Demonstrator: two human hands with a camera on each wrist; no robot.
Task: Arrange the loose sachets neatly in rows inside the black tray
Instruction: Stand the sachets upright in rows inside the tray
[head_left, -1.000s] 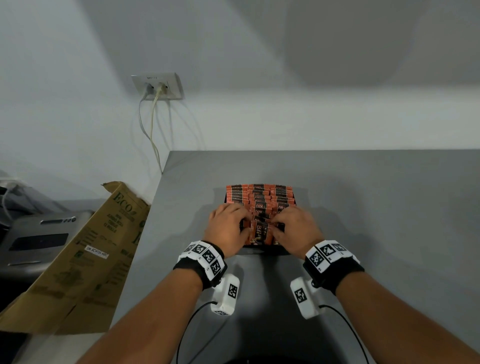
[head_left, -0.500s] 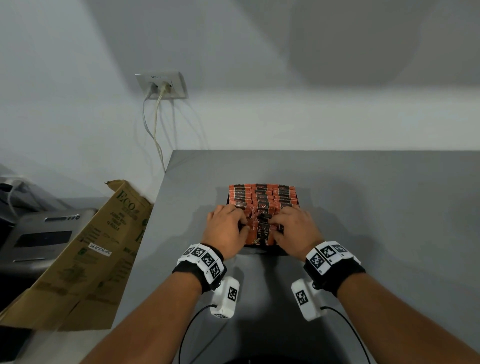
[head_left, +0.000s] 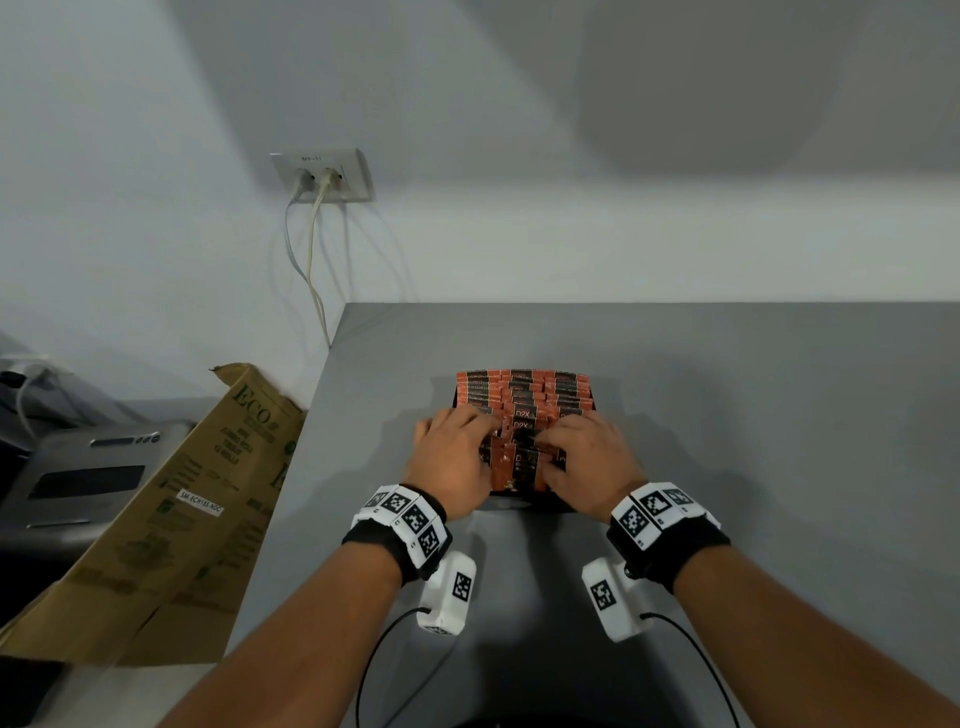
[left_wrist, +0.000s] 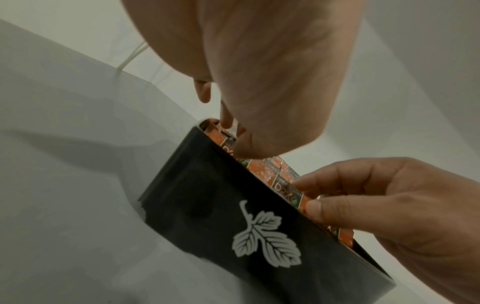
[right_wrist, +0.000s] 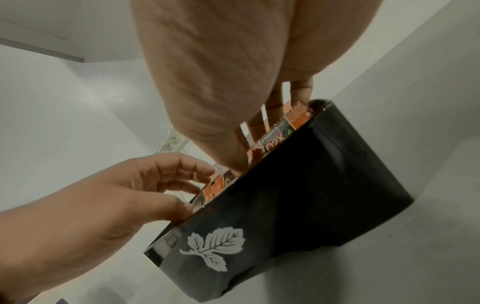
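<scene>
Orange-and-black sachets (head_left: 522, 397) stood on edge in rows inside the black tray (left_wrist: 233, 236), which sat on the grey tabletop (head_left: 727, 415) just ahead of both wrists. Far rows looked even; the near rows, under the hands, looked less settled (one or two packets tilted and riding higher than their neighbours).

Left hand (head_left: 451, 462) was over the tray's near-left part, fingers (right_wrist: 182, 168) curled down into the packets; thumb lay at the tray's near wall. Whether it truly pinched a sachet or only pressed on the tops could not be told from the wrist views. Right hand (head_left: 589, 462) mirrored it at the near-right, fingers (left_wrist: 345, 174) bent and thumb tip against the upper edge of a front packet, apparently nipping a few tops together.

Handling judgement: sachets are probably light, thin and crinkly, with slick film faces and serrated end seals. They should flex rather than break, but will slide and fan out if pushed from one side only. Best hold is likely at the top seal, thumb in front and fingers behind, moving a small batch at once. The tray seems stiff enough to brace against, though light enough to skid on the tabletop.
</scene>
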